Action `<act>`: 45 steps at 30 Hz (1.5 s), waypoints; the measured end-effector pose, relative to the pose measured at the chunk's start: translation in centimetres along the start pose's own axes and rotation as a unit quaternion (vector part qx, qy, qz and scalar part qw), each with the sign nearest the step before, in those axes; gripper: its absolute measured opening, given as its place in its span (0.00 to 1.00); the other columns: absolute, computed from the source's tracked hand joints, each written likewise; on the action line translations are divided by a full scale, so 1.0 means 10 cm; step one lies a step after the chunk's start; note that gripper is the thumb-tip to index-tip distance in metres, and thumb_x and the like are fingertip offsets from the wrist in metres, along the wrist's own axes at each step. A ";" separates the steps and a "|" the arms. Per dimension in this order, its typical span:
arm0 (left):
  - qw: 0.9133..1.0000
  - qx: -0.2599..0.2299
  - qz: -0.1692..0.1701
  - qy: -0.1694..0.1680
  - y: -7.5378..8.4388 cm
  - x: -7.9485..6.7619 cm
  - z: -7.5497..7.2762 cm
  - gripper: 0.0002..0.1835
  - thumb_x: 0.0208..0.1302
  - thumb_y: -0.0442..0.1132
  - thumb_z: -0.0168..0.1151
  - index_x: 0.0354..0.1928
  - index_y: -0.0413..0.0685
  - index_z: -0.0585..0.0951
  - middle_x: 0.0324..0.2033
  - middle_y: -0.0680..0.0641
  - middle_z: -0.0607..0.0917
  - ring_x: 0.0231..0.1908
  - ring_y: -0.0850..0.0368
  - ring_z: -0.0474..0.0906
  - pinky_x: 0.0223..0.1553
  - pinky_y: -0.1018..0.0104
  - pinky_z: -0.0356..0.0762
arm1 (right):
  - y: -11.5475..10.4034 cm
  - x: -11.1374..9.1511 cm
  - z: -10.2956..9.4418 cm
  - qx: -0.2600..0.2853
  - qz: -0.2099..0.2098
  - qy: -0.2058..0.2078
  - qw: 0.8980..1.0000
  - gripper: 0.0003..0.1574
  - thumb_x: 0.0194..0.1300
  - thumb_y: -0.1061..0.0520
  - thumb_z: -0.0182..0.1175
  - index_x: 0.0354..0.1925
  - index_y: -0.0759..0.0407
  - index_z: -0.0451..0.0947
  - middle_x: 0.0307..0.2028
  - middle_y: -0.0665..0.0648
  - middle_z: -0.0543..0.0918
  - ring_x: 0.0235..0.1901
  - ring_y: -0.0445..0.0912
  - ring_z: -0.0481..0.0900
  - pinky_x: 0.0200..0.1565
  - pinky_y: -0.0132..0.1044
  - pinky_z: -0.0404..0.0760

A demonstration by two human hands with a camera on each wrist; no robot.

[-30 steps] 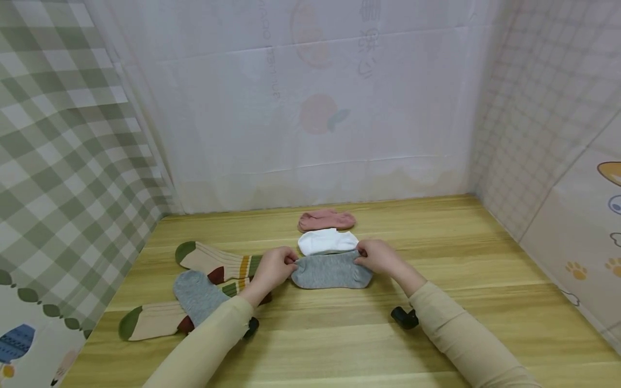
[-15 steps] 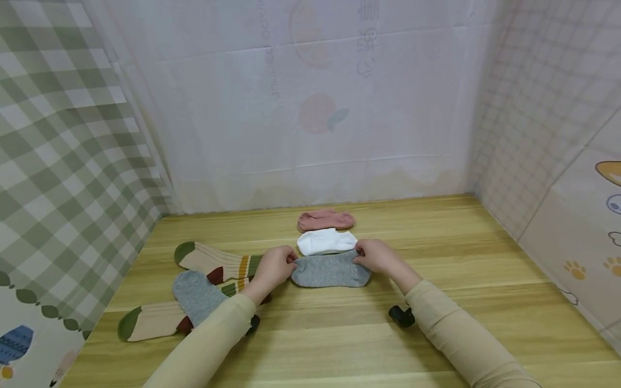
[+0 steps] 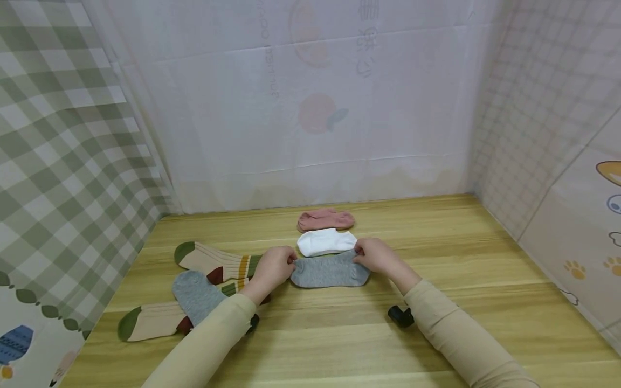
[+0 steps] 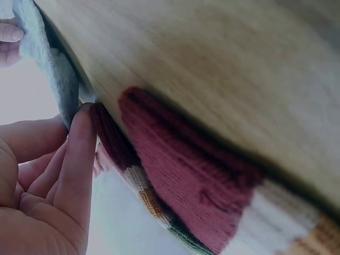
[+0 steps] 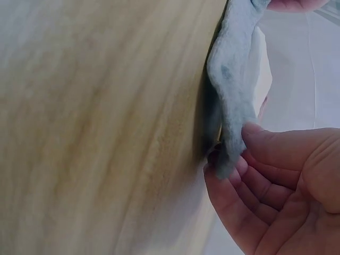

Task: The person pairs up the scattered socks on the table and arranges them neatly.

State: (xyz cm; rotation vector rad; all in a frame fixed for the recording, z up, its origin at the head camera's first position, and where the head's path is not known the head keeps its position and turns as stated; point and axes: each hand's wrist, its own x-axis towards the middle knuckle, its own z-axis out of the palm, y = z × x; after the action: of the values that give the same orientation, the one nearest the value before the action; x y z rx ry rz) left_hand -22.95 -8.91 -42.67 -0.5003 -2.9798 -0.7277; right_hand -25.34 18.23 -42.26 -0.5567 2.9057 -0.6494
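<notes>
A grey ankle sock (image 3: 331, 271) lies stretched lengthwise in front of a white sock (image 3: 324, 242). My left hand (image 3: 275, 268) pinches its left end between thumb and finger, as the left wrist view also shows with the grey sock (image 4: 50, 64). At the upper right end my right hand (image 3: 380, 255) pinches the cloth; in the right wrist view the thumb and fingers close on the edge of the grey sock (image 5: 234, 90). Behind the white one is a pink sock (image 3: 326, 220), so the three form a column.
Left of my left hand lie a second grey sock (image 3: 196, 293) and cream socks with green toes, a far one (image 3: 213, 260) and a near one (image 3: 157, 318). The wooden table (image 3: 320, 345) meets a white cloth wall (image 3: 233, 134) at the back.
Both hands keep their pinch on the grey sock. Its right end has shifted very slightly to the left; the other socks lie as before.
</notes>
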 end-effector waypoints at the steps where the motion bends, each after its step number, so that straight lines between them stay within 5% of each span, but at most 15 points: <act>1: 1.000 -0.002 0.000 0.000 0.00 0.00 0.00 0.06 0.58 0.30 0.71 0.37 0.43 0.86 0.32 0.49 0.86 0.34 0.54 0.82 0.37 0.58 0.81 | 0.00 0.00 0.00 0.000 0.004 0.001 1.000 0.10 0.63 0.61 0.66 0.40 0.68 0.80 0.31 0.56 0.82 0.33 0.48 0.79 0.41 0.46 0.79; 15: 1.000 -0.010 0.013 0.005 -0.09 -0.06 -0.01 0.05 0.59 0.31 0.70 0.38 0.41 0.86 0.30 0.49 0.86 0.33 0.54 0.82 0.36 0.58 0.81 | 0.02 -0.09 -0.12 0.013 0.009 0.014 1.000 0.09 0.65 0.61 0.64 0.42 0.66 0.82 0.31 0.54 0.82 0.33 0.46 0.78 0.40 0.45 0.78; 28: 0.998 -0.032 0.051 0.031 -0.14 -0.12 -0.03 0.06 0.61 0.32 0.70 0.40 0.40 0.86 0.32 0.48 0.86 0.33 0.55 0.82 0.37 0.58 0.81 | -0.12 -0.11 -0.19 0.006 -0.031 0.022 0.999 0.09 0.67 0.56 0.64 0.41 0.61 0.82 0.32 0.51 0.83 0.34 0.45 0.80 0.41 0.44 0.79; 40: 0.998 -0.004 0.057 0.032 -0.15 -0.23 -0.13 0.05 0.62 0.36 0.70 0.39 0.44 0.85 0.30 0.51 0.85 0.31 0.58 0.80 0.34 0.60 0.80 | -0.30 -0.11 -0.14 0.019 -0.068 0.025 0.997 0.09 0.66 0.56 0.66 0.40 0.61 0.82 0.29 0.49 0.80 0.30 0.41 0.76 0.37 0.39 0.77; 45: 0.998 0.015 0.052 0.025 -0.19 -0.32 -0.17 0.10 0.62 0.36 0.70 0.44 0.42 0.85 0.39 0.45 0.86 0.39 0.51 0.83 0.40 0.55 0.81 | -0.38 -0.13 -0.10 0.029 -0.080 0.031 0.996 0.11 0.65 0.57 0.66 0.41 0.63 0.83 0.30 0.49 0.81 0.31 0.41 0.76 0.38 0.39 0.77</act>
State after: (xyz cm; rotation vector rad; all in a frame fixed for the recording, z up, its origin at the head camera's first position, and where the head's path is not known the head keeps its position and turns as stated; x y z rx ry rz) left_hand -20.56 -12.29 -42.35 -0.6197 -2.8879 -0.6762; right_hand -23.07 15.89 -39.71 -0.7805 2.9099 -0.7813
